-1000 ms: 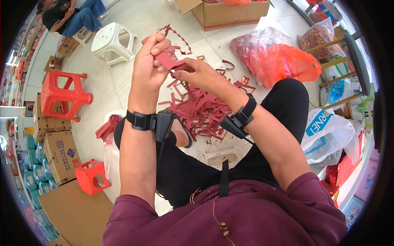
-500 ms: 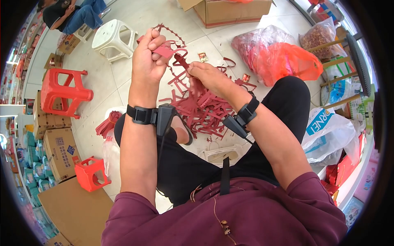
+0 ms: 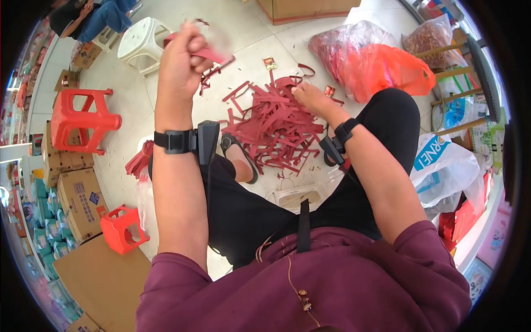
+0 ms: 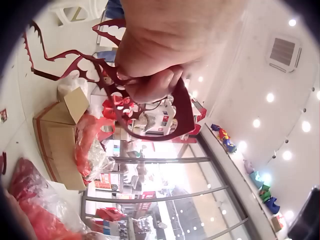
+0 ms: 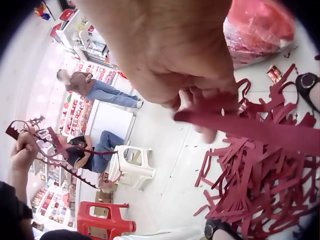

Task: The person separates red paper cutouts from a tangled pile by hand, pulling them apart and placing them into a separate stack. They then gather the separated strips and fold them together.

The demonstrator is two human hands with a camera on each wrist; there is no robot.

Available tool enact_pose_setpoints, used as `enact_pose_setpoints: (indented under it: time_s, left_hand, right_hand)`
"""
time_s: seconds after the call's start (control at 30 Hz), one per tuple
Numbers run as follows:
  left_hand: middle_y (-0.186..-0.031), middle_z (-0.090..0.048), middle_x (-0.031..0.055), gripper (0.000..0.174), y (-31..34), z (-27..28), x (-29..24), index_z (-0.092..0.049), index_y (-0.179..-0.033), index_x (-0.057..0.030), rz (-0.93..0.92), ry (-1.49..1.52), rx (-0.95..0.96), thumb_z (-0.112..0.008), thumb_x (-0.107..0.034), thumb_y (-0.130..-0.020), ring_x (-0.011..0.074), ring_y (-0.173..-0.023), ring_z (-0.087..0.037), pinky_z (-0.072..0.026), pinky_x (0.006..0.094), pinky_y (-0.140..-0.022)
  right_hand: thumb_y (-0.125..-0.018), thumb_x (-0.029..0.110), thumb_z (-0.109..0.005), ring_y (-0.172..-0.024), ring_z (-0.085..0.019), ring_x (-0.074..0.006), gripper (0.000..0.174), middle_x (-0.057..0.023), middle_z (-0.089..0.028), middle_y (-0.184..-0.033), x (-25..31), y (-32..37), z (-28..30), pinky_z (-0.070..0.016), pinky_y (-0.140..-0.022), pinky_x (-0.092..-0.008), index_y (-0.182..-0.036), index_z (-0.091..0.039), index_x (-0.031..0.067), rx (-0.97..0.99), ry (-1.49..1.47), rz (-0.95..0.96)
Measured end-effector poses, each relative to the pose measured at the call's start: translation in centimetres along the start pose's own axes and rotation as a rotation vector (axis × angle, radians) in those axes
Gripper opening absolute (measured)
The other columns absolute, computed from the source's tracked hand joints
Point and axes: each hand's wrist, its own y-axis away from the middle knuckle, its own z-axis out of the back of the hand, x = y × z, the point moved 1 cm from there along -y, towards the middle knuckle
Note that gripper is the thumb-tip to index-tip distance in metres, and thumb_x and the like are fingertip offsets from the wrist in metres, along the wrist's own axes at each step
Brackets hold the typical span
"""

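Note:
My left hand [image 3: 182, 63], raised at the upper left, grips a red piece [image 3: 206, 53] with curled fingers. In the left wrist view the hand [image 4: 170, 45] holds dark red strips [image 4: 182, 112] with notched edges that dangle in loops. Over the floor pile of red strips [image 3: 271, 130], my right hand [image 3: 312, 98] is at its upper right edge. Seen from the right wrist, that hand [image 5: 175, 65] has a flat red strip [image 5: 250, 130] at its fingers, blurred, the strip reaching toward the pile [image 5: 250, 180].
White stool [image 3: 141, 41] and red stools [image 3: 86, 122] stand at left, near a seated person [image 3: 91, 16]. Cardboard boxes [image 3: 80, 205] line the left side. Plastic bags [image 3: 387, 72] lie at right; another box [image 3: 304, 11] stands at the top. A red bundle [image 3: 141, 157] is beside my knee.
My hands have moved apart. The left went up and left with the red piece; the right moved right and slightly down to the pile, whose middle now shows more.

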Motion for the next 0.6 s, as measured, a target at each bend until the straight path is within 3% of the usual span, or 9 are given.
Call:
enact_pose_setpoints:
  time_s: [0.1, 0.17, 0.23, 0.3, 0.4, 0.43, 0.5, 0.53, 0.6]
  left_hand:
    - [-0.074, -0.057, -0.0038, 0.027, 0.6, -1.4, 1.8, -0.062, -0.088, -0.0088, 0.166, -0.722, 0.085, -0.060, -0.033, -0.098, 0.0042, -0.056, -0.049, -0.0379, 0.0198, -0.050]
    - [-0.083, -0.062, 0.0008, 0.037, 1.1, -2.4, 3.1, -0.066, -0.092, -0.0035, 0.260, -0.922, 0.187, -0.064, -0.041, -0.094, 0.0078, -0.066, -0.055, -0.0430, 0.0231, -0.061]
    - [-0.081, -0.062, 0.0004, 0.042, 1.1, -3.0, 4.8, -0.067, -0.090, -0.0031, 0.215, -1.033, 0.222, -0.063, -0.045, -0.095, 0.0082, -0.067, -0.056, -0.0438, 0.0240, -0.063]
    - [-0.079, -0.064, 0.0025, 0.045, 1.1, -5.0, 5.2, -0.066, -0.095, -0.0027, 0.220, -0.940, 0.350, -0.054, -0.046, -0.100, 0.0106, -0.069, -0.060, -0.0463, 0.0251, -0.063]
    - [-0.077, -0.065, 0.0044, 0.044, 1.6, -8.0, 6.1, -0.062, -0.106, -0.0031, 0.228, -0.660, 0.466, -0.045, -0.043, -0.106, 0.0132, -0.069, -0.062, -0.0474, 0.0253, -0.060]
    - [-0.079, -0.066, 0.0057, 0.049, 2.0, -8.9, 5.8, -0.063, -0.106, -0.0021, 0.285, -0.515, 0.548, -0.044, -0.048, -0.106, 0.0142, -0.070, -0.064, -0.0495, 0.0259, -0.062]
    - [-0.104, -0.068, 0.0119, 0.052, 2.1, -9.9, 5.1, -0.061, -0.114, 0.0004, 0.295, -0.453, 0.627, -0.042, -0.047, -0.106, 0.0183, -0.089, -0.066, -0.0541, 0.0319, -0.079]
    - [-0.111, -0.066, 0.0126, 0.051, 2.4, -10.5, 5.0, -0.060, -0.119, 0.0008, 0.249, -0.425, 0.585, -0.043, -0.046, -0.106, 0.0201, -0.096, -0.065, -0.0535, 0.0337, -0.084]
    - [-0.123, -0.063, 0.0140, 0.052, 3.2, -11.7, 4.6, -0.057, -0.128, 0.0015, 0.156, -0.368, 0.503, -0.045, -0.044, -0.106, 0.0238, -0.108, -0.064, -0.0523, 0.0375, -0.092]
  right_hand:
    - [-0.092, 0.038, -0.065, -0.082, -0.067, -0.0213, 0.050, -0.0157, -0.067, -0.108, 3.2, 1.2, 1.8, -0.0548, -0.072, -0.0340, -0.119, -0.057, -0.0030, -0.072, -0.267, 0.192]
    - [-0.090, 0.040, -0.069, -0.086, -0.068, -0.0204, 0.062, -0.0172, -0.063, -0.119, 8.1, 3.6, 3.5, -0.0556, -0.073, -0.0321, -0.130, -0.052, -0.0029, 0.011, -0.416, 0.261]
    - [-0.089, 0.038, -0.071, -0.085, -0.069, -0.0197, 0.066, -0.0172, -0.063, -0.121, 11.8, 5.8, 4.7, -0.0561, -0.071, -0.0305, -0.137, -0.048, -0.0015, 0.079, -0.417, 0.329]
    - [-0.089, 0.033, -0.072, -0.083, -0.070, -0.0185, 0.067, -0.0162, -0.066, -0.118, 14.4, 8.0, 5.0, -0.0563, -0.070, -0.0290, -0.142, -0.045, 0.0011, 0.099, -0.405, 0.373]
    - [-0.089, 0.033, -0.073, -0.071, -0.070, -0.0165, 0.057, -0.0124, -0.071, -0.103, 14.8, 8.2, 5.7, -0.0558, -0.062, -0.0271, -0.134, -0.053, 0.0028, 0.096, -0.279, 0.415]
    - [-0.091, 0.030, -0.071, -0.063, -0.069, -0.0128, 0.041, -0.0078, -0.072, -0.087, 14.6, 8.4, 6.5, -0.0547, -0.056, -0.0245, -0.121, -0.062, 0.0039, 0.120, -0.319, 0.374]
    - [-0.094, 0.027, -0.068, -0.061, -0.069, -0.0112, 0.029, -0.0064, -0.071, -0.082, 14.0, 9.2, 7.9, -0.0546, -0.055, -0.0229, -0.112, -0.065, 0.0039, 0.068, -0.378, 0.378]
    - [-0.096, 0.025, -0.065, -0.059, -0.068, -0.0111, 0.024, -0.0057, -0.071, -0.082, 13.6, 8.4, 7.8, -0.0550, -0.055, -0.0231, -0.108, -0.064, 0.0043, -0.009, -0.458, 0.374]
    - [-0.096, 0.020, -0.060, -0.068, -0.071, -0.0136, 0.022, -0.0084, -0.072, -0.086, 11.9, 7.6, 10.0, -0.0579, -0.059, -0.0256, -0.108, -0.065, 0.0021, -0.014, -0.494, 0.373]
